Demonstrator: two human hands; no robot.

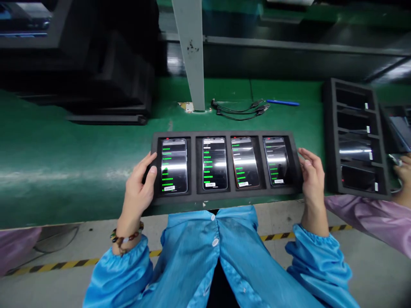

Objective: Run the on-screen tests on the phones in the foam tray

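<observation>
A black foam tray lies near the front edge of the green bench, its compartments side by side. Each compartment holds a phone, face up with green text lines on a dark screen: the leftmost phone, a second phone, a third phone and the rightmost phone. Small white labels sit low on the screens. My left hand grips the tray's left end, thumb on the near side of the rim. At the opposite end, my right hand holds the tray's right side, its fingertips partly hidden.
Black cables and a blue pen lie behind the tray, by a metal post. Dark foam trays are stacked at left. Another phone tray stands at right, near a co-worker's hand and pink sleeve.
</observation>
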